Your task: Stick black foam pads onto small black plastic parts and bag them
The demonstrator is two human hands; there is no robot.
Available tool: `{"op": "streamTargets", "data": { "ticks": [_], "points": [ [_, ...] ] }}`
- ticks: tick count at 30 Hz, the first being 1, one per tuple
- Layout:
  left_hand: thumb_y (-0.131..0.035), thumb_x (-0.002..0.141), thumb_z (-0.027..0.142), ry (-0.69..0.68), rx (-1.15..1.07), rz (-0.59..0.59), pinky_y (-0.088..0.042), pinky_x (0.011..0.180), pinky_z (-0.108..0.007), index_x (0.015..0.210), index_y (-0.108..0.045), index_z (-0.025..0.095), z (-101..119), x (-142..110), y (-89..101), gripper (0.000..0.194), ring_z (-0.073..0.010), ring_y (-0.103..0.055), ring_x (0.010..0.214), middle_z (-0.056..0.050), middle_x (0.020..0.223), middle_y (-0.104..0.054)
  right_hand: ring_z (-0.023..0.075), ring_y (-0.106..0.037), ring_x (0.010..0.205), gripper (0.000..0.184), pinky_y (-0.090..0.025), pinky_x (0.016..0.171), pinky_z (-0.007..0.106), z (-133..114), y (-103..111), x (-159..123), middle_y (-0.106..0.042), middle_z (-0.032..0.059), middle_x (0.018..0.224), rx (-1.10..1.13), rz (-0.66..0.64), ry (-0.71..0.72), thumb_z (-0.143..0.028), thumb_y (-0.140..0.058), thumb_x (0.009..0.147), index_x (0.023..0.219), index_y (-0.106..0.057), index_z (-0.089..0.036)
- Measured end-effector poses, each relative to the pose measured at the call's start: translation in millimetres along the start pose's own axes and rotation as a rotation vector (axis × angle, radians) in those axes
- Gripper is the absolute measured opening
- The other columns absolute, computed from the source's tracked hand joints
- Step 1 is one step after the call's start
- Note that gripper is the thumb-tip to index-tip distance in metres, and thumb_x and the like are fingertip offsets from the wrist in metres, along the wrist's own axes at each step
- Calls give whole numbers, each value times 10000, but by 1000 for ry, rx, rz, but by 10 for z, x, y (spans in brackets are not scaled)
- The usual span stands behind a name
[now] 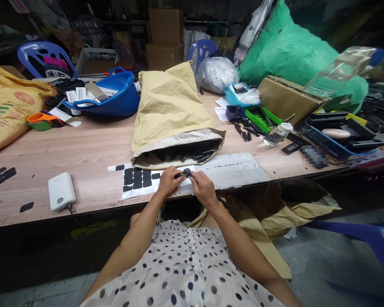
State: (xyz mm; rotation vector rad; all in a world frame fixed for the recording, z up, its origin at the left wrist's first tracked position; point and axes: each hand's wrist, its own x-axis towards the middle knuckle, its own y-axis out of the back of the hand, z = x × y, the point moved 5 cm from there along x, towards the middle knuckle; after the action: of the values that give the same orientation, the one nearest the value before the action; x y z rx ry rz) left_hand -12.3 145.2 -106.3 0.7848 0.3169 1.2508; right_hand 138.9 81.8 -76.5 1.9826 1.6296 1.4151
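Note:
My left hand [170,181] and my right hand [205,187] meet at the table's front edge, fingers closed in a pinch. Between them is a small black piece [186,172] with a rounded end and a speck of yellow; its exact kind is too small to tell. A dark rod-like end [224,204] shows beside my right wrist, and I cannot tell whether it is in the hand. Left of my hands lies a white sheet with black rounded stickers [137,179]. Just beyond, a tan paper sack [168,102] lies with its mouth towards me, slim black parts [185,153] inside.
A white power bank [62,192] with a cable lies at left. Behind it are a blue basin [115,98] of small boxes and orange-handled scissors [43,119]. To the right stand a green tray [264,118], a clear bottle [278,134] and a blue bin [336,140] of black cases.

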Motion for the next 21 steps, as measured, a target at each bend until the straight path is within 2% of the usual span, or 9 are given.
{"op": "streamTargets", "data": {
  "ticks": [3,7,13,18,21],
  "points": [
    [-721,826,247,-9,5,8,-485,776,-308,893,-785,253,9,4,-3,93,-181,-595,814,-8,814,-629,182,-641,868,330,-530,797,271,-35,-7,4,-673,74,933,-29,17,16,-239,-413,1012,1198,-685,-217],
    [-715,833,242,-10,6,21,-484,768,-307,875,-788,251,1,8,-15,85,-178,-596,803,-9,807,-631,184,-638,817,326,-520,721,262,-27,-45,12,-674,69,888,-99,-31,40,-224,-423,1004,1164,-707,-213],
    [-723,829,286,-10,-1,29,-502,803,-311,916,-795,275,-14,4,-25,113,-177,-607,823,-7,827,-644,178,-640,873,337,-519,794,255,59,65,17,-678,73,946,-110,37,-47,-234,-413,1009,1184,-702,-226],
    [-709,828,286,16,12,25,-505,817,-327,914,-792,267,-1,2,-14,121,-187,-617,834,-13,839,-660,172,-643,843,320,-518,777,253,78,37,-9,-685,61,928,-117,-30,-76,-242,-430,998,1138,-717,-234],
    [-711,821,286,24,16,19,-508,829,-333,918,-788,270,18,-1,-6,125,-193,-622,848,-13,848,-663,178,-640,872,327,-513,802,264,140,70,0,-686,62,925,-111,-1,-107,-243,-424,996,1149,-712,-234]
  ]
}}
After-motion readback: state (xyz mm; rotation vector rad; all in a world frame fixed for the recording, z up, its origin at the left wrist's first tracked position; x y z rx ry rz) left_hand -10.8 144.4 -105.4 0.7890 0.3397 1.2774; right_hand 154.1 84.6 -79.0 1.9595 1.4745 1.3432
